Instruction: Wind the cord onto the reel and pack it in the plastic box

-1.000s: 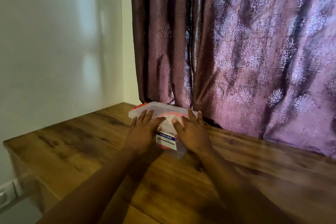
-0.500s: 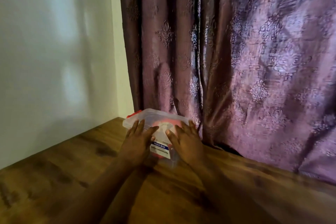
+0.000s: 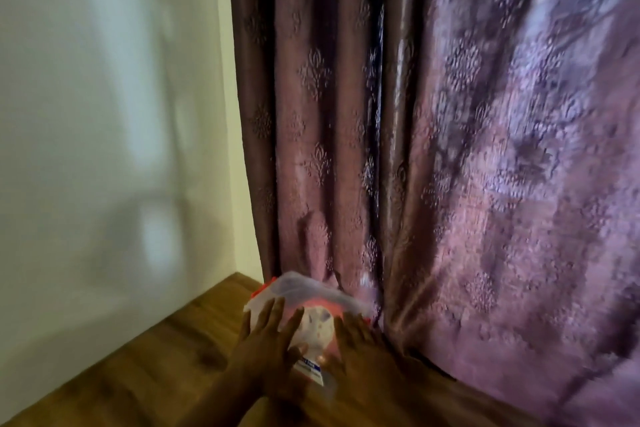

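My left hand (image 3: 266,340) lies flat and spread on the clear plastic box with red clips (image 3: 304,291), at the brown wooden surface's (image 3: 138,367) far edge by the purple curtain (image 3: 485,184); my right hand (image 3: 356,340) likewise, neither grip closed. I'd press evenly so the lid seats.

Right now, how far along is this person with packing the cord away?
Nearly finished, by the look of it. Done: something pink and white, probably the wound reel, shows through the lid of the plastic box, which sits on the wooden table by the curtain. In hand: the left hand and right hand lie flat on the lid. Left: perhaps snapping the red clips; the blur hides whether they are latched.
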A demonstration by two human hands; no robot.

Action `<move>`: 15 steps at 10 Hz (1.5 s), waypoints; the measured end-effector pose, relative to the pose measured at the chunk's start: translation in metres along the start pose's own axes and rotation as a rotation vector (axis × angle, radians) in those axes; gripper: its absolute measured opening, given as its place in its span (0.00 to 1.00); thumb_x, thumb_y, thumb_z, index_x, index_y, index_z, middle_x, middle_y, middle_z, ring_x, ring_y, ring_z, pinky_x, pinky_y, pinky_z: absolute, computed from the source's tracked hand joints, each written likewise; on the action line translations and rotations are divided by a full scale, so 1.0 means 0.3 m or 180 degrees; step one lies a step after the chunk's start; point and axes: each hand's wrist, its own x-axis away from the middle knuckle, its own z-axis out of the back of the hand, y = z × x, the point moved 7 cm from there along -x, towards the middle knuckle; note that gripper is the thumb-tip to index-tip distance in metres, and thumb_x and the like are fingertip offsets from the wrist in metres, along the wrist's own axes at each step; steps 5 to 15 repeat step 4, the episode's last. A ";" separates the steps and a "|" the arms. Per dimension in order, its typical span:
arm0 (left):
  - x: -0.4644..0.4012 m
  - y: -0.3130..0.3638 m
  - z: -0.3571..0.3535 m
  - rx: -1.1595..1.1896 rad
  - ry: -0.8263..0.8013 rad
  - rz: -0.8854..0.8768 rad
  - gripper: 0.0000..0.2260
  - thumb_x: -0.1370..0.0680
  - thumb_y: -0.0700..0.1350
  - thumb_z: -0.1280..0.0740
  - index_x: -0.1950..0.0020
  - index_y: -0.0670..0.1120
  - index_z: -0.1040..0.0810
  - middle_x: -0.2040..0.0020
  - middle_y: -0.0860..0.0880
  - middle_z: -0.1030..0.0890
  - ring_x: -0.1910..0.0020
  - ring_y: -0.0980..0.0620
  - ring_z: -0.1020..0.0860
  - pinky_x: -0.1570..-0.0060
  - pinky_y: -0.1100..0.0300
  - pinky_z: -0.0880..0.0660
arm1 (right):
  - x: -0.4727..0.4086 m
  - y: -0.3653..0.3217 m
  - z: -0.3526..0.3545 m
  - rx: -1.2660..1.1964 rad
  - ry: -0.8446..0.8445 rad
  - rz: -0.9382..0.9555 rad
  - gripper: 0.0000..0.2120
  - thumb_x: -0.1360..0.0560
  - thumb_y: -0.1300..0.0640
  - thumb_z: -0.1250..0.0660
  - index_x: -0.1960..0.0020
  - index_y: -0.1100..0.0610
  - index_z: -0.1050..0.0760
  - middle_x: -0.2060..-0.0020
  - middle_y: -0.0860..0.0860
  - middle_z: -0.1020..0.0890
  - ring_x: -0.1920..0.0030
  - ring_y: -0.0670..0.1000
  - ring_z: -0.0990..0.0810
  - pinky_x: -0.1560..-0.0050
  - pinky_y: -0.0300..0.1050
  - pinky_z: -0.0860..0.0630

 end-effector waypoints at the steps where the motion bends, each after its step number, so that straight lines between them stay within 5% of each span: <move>1: 0.024 0.018 0.124 0.0005 0.0126 -0.0072 0.35 0.17 0.67 0.55 0.17 0.54 0.67 0.15 0.48 0.67 0.15 0.44 0.64 0.19 0.38 0.63 | 0.002 0.001 0.138 0.0137 0.0240 0.0147 0.40 0.28 0.30 0.44 0.25 0.54 0.38 0.25 0.53 0.39 0.25 0.50 0.38 0.28 0.52 0.38; 2: 0.049 0.029 0.268 -0.0033 0.0409 -0.0133 0.34 0.18 0.69 0.57 0.15 0.58 0.61 0.15 0.48 0.64 0.14 0.43 0.62 0.19 0.38 0.62 | 0.015 -0.016 0.318 0.0308 0.0624 0.0182 0.36 0.38 0.29 0.32 0.40 0.52 0.20 0.40 0.49 0.19 0.41 0.46 0.20 0.47 0.45 0.20; 3: 0.069 0.030 0.421 -0.0183 0.0608 -0.0184 0.37 0.23 0.71 0.65 0.15 0.59 0.60 0.14 0.48 0.62 0.15 0.43 0.62 0.19 0.39 0.63 | -0.038 -0.016 0.438 0.0224 0.0466 0.0466 0.37 0.23 0.35 0.48 0.23 0.56 0.47 0.23 0.53 0.43 0.23 0.53 0.45 0.24 0.52 0.47; 4: 0.080 0.047 0.562 -0.0311 0.0805 -0.0272 0.34 0.20 0.70 0.63 0.17 0.59 0.65 0.14 0.49 0.62 0.15 0.45 0.62 0.20 0.40 0.65 | -0.071 -0.030 0.578 0.0399 0.0691 0.0578 0.36 0.22 0.35 0.57 0.22 0.56 0.56 0.22 0.54 0.51 0.22 0.53 0.54 0.24 0.52 0.56; 15: 0.080 0.047 0.562 -0.0311 0.0805 -0.0272 0.34 0.20 0.70 0.63 0.17 0.59 0.65 0.14 0.49 0.62 0.15 0.45 0.62 0.20 0.40 0.65 | -0.071 -0.030 0.578 0.0399 0.0691 0.0578 0.36 0.22 0.35 0.57 0.22 0.56 0.56 0.22 0.54 0.51 0.22 0.53 0.54 0.24 0.52 0.56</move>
